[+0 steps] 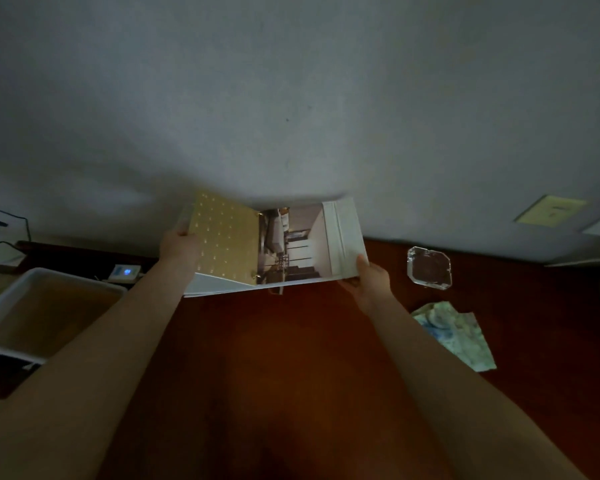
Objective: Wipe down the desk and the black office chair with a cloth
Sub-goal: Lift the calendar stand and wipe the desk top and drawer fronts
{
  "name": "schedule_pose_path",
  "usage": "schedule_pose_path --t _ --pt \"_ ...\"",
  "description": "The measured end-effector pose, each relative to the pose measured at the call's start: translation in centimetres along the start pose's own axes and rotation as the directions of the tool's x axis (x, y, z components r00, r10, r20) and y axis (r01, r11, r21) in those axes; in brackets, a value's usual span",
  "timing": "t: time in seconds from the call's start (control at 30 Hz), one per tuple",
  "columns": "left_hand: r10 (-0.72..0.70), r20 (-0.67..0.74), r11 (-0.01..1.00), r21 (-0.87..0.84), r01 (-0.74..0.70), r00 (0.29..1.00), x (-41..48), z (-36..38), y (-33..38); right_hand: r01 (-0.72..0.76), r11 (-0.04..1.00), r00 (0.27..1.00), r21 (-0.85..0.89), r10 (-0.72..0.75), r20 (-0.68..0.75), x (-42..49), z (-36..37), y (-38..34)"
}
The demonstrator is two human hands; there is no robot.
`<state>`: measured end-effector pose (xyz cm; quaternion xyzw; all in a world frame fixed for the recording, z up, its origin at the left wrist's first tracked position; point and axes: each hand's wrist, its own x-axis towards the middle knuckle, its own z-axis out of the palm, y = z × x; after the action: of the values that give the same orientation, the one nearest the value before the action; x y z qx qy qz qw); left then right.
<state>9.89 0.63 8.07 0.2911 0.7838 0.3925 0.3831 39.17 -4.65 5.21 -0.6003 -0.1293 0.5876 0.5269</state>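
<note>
— Where's the crumpled pale green-and-blue cloth (454, 334)?
— On the red-brown wooden desk (291, 341), right of the right hand (368, 282), lying diagonally.
— Hands free?
— No. That one and the left hand (177, 244) each grip an end of the open white ring binder (274, 247). The right is nearer the cloth.

Both bare arms reach toward 12 o'clock; left hand (177, 245) grips the binder (340, 237) at 9 o'clock, right hand (371, 280) at 4 o'clock, thumb on top.
</note>
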Motion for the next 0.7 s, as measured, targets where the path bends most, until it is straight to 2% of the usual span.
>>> schedule_pose_path --t 0.1,0.17,0.37,0.43,0.5,0.57,0.7 --pt "-0.039 0.039 0.993 -0.113 0.043 0.998 -1.6 0.2 0.4 0.009 0.989 1.0 0.15 -0.007 -0.01 -0.8 0.0 -2.3" --pt "-0.049 0.025 0.991 -0.12 0.052 0.998 -2.8 0.3 0.3 0.056 0.987 0.998 0.148 -0.055 -0.01 -1.4 -0.1 -4.1" --pt "-0.075 0.083 0.968 -0.233 0.093 0.994 -4.4 1.6 -1.4 0.219 0.965 0.974 -0.145 -0.225 -0.027 -3.1 -1.0 -6.2" --pt "-0.116 0.114 0.962 -0.234 0.14 0.987 -5.6 1.9 -2.0 0.186 0.965 0.982 -0.185 -0.19 -0.004 -3.5 -1.5 -5.7" --pt "-0.149 0.132 0.959 -0.221 0.176 0.98 -6.4 2.2 -2.9 0.103 0.985 0.994 -0.142 -0.098 0.04 -3.8 -1.7 -5.3" --pt "-0.194 0.127 0.956 -0.198 0.216 0.973 -6.6 2.3 -3.7 0.043 0.994 0.999 -0.105 -0.042 0.008 -4.1 -1.6 -4.7" --pt "-0.254 0.124 0.962 -0.066 0.263 0.959 -6.5 1.9 -4.8 0.085 0.977 0.993 -0.197 -0.099 -0.061 -3.5 -1.8 -3.3"
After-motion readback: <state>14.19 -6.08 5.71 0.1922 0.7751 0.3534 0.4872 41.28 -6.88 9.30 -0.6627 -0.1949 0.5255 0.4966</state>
